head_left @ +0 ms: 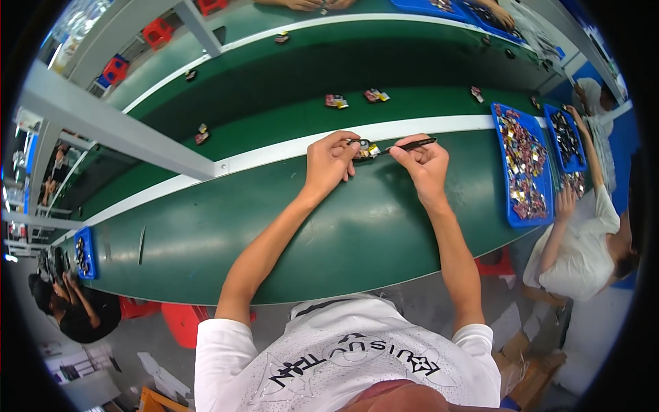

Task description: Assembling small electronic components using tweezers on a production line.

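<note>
Over the far part of the green table (295,254), my left hand (326,165) pinches a small electronic part (364,150) between thumb and fingers. The part has a black casing with silvery, yellow and reddish pieces; its exact kind is too small to tell. My right hand (428,170) is closed around slim black tweezers (417,143). Their tip points left and reaches the part's right side, though whether it touches cannot be made out. Both hands are just in front of the white rail (453,123).
Beyond the rail, small parts (336,101) lie spaced out on a green belt (274,113). A blue tray (511,216) of reddish parts and another blue tray (582,167) of black parts stand right, beside a co-worker (583,237). Another blue tray (92,273) stands far left, near a person (86,312).
</note>
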A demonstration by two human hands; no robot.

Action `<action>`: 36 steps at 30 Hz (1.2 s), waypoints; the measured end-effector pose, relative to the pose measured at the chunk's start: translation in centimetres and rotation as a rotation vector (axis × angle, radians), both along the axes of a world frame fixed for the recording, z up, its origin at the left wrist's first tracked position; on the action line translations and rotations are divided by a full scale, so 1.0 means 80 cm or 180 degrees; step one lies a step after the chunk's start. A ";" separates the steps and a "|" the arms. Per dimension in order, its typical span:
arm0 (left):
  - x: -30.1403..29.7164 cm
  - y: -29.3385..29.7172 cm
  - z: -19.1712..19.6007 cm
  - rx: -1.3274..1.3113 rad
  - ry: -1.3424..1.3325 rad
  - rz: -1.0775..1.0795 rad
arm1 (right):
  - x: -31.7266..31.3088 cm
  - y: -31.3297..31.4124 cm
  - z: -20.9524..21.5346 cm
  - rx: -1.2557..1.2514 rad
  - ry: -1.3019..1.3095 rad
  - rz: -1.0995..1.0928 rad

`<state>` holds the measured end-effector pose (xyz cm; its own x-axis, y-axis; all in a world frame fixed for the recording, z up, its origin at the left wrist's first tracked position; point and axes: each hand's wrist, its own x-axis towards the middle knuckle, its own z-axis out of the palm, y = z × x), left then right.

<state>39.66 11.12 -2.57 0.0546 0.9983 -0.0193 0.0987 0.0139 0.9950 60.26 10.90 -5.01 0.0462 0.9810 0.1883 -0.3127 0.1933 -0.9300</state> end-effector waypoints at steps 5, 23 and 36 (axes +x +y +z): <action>0.014 -0.003 -0.024 0.0087 0.0176 -0.0019 | 0.002 -0.001 -0.001 0.0332 -0.1261 -0.0406; 0.038 0.002 -0.030 0.0289 0.0111 -0.0084 | 0.017 0.004 -0.014 0.0330 -0.1787 -0.0456; 0.053 0.005 -0.033 0.0402 0.0077 -0.0249 | 0.041 0.010 0.001 -0.0750 -0.0441 0.0277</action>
<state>43.90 11.52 -5.23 0.1332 0.9856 0.1039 0.1185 -0.1200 0.9857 63.54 11.67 -4.94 -0.0504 0.9976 -0.0468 -0.1853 -0.0553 -0.9811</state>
